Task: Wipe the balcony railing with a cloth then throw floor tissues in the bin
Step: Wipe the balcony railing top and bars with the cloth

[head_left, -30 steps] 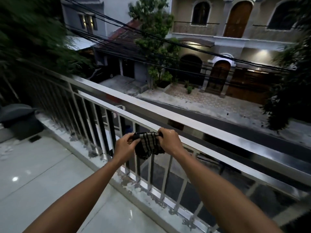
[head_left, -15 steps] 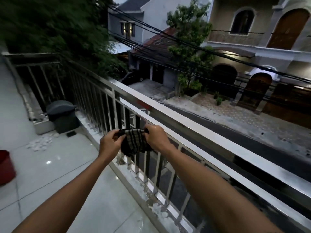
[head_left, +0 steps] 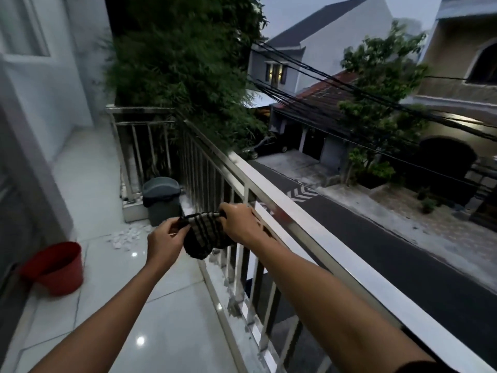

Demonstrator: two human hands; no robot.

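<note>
Metal railing (head_left: pixel 293 208) runs diagonally along the tiled floor (head_left: pixel 166 305), with a red bucket (head_left: pixel 55 267) at left and a grey lidded bin (head_left: pixel 162 200) standing in the far corner by the rail posts. White tissues (head_left: pixel 125 236) lie scattered on the floor just in front of the bin, and both arms reach out, left hand (head_left: pixel 165 242) and right hand (head_left: pixel 238 224) each pinching a top corner of a dark plaid cloth (head_left: pixel 205 235), which hangs between them just inside the railing, apparently clear of the top rail
</note>
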